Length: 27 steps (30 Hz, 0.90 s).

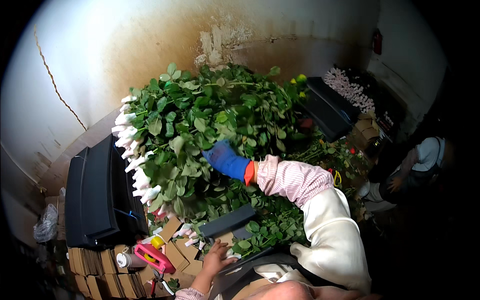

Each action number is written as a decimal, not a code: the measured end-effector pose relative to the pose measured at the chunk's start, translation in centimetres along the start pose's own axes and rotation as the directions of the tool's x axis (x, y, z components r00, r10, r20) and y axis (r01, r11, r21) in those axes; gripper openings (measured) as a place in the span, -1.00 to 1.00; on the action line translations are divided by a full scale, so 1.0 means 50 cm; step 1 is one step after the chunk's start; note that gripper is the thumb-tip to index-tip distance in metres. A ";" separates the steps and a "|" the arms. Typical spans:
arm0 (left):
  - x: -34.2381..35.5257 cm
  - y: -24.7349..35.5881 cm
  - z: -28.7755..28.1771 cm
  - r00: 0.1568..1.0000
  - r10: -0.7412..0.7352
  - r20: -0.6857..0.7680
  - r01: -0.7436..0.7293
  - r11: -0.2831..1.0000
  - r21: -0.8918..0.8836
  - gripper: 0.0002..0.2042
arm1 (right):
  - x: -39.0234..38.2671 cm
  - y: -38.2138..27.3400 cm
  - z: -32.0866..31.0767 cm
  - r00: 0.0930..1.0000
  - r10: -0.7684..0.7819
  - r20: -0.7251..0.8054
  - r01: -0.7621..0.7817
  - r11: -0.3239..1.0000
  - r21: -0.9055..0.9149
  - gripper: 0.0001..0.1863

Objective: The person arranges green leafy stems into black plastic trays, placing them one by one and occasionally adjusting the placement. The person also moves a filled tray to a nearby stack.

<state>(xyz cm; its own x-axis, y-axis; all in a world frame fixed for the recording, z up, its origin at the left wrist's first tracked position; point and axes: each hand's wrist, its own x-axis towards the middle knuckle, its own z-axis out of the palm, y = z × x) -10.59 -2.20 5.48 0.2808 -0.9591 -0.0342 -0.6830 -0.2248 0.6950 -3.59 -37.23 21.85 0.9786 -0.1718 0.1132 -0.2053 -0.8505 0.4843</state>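
A big heap of leafy green flower stems (215, 110) fills the middle, its flower heads in white sleeves (131, 137) along the left side. My right hand (227, 159), in a blue glove with a red-orange cuff, reaches over from the right into the leaves at the heap's near side. Its fingers are blurred and partly lost among the foliage, so their grip cannot be made out. Low in the view, my bare left hand (219, 256) lies with fingers apart beside a dark grey bar (227, 221). More leafy stems (267, 230) lie right of that bar.
Black bins (100, 192) stand left, another black bin (327, 110) back right. Near left are stacked cardboard (102, 270), a pink tape dispenser (156, 257), a tumbler (131, 260) and red-and-white-handled pruners (160, 284). Another person (420, 165) is at right, near pale pink flowers (348, 90).
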 end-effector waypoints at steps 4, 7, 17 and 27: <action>-0.002 -0.011 0.007 1.000 0.006 -0.013 -0.006 1.000 -0.024 -0.45 | -0.147 -0.136 0.219 0.959 -0.030 -0.283 0.043 0.998 0.039 -0.67; 0.034 0.001 0.013 0.998 0.066 0.014 -0.066 0.997 -0.034 -0.45 | -0.259 -0.209 0.374 0.782 0.609 -0.136 -0.157 0.403 0.902 -0.64; -0.009 -0.003 0.005 0.997 -0.081 0.001 0.081 0.992 -0.098 -0.43 | -0.405 -0.040 0.027 0.968 -0.194 0.159 0.048 0.766 0.642 -0.48; 0.011 -0.001 0.009 1.000 -0.014 0.022 0.015 0.999 -0.036 -0.42 | -0.252 -0.040 0.171 0.992 0.014 -0.122 0.037 0.913 0.407 -0.03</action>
<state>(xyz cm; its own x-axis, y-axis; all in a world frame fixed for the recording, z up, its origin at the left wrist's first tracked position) -10.70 -2.79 5.08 0.2755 -0.9594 -0.0596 -0.6543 -0.2326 0.7196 -15.39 -37.62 12.02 0.9667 -0.1217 0.2250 -0.1456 -0.9849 0.0931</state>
